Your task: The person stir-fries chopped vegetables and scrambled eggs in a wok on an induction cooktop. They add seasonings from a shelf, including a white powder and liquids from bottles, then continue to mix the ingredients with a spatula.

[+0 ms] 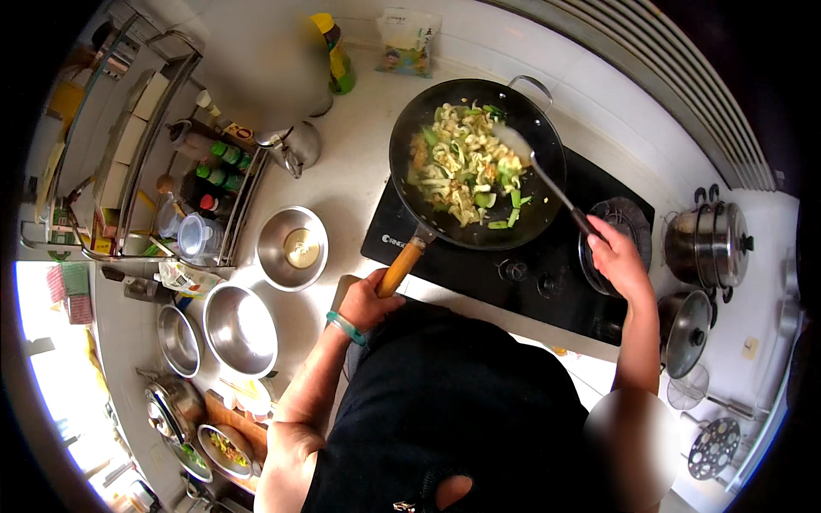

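A black wok (534, 205) stands on the left part of the dark glass stove. Chopped pale and green vegetables (466, 162) lie in it, heaped toward its middle and left. My left hand (369, 301) is wrapped round the wok's wooden handle (400, 269), and a green bangle (345, 327) circles that wrist. With my right hand (617, 256) I grip the dark handle of a metal spatula (556, 190). Its blade rests among the vegetables at the wok's right side and looks slightly blurred.
Right of the wok the stove (487, 269) has a second burner (617, 231). Steel bowls (291, 261) stand at the left, below a wire rack of bottles (227, 167). A kettle (295, 147) and yellow-capped bottle (338, 64) are behind. Lidded pots (708, 244) stand at the far right.
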A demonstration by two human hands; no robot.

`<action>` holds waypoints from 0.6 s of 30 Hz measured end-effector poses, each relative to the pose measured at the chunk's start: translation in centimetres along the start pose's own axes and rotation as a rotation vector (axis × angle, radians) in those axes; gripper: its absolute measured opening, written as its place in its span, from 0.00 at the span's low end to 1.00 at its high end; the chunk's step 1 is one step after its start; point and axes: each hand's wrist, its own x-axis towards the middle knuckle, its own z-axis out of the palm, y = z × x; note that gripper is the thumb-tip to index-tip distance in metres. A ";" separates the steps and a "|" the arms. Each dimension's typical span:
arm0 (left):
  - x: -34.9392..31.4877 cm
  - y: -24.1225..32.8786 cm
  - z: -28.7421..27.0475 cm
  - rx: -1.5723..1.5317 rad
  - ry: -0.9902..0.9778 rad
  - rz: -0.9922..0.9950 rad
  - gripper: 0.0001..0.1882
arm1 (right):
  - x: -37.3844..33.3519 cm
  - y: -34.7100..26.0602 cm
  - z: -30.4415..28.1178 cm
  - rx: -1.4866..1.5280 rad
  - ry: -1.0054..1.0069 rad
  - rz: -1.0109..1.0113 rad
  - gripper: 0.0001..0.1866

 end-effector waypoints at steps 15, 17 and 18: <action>0.3 -0.8 0.3 0.017 0.042 0.084 0.29 | 4.2 -3.0 -0.6 0.009 -0.078 -0.109 0.21; 0.1 -0.9 0.3 0.010 0.044 0.074 0.29 | 3.9 -3.3 -2.4 -0.021 -0.059 -0.087 0.20; -0.1 -0.7 0.3 0.001 0.042 0.053 0.29 | 4.3 -3.2 -2.9 -0.017 -0.023 -0.073 0.20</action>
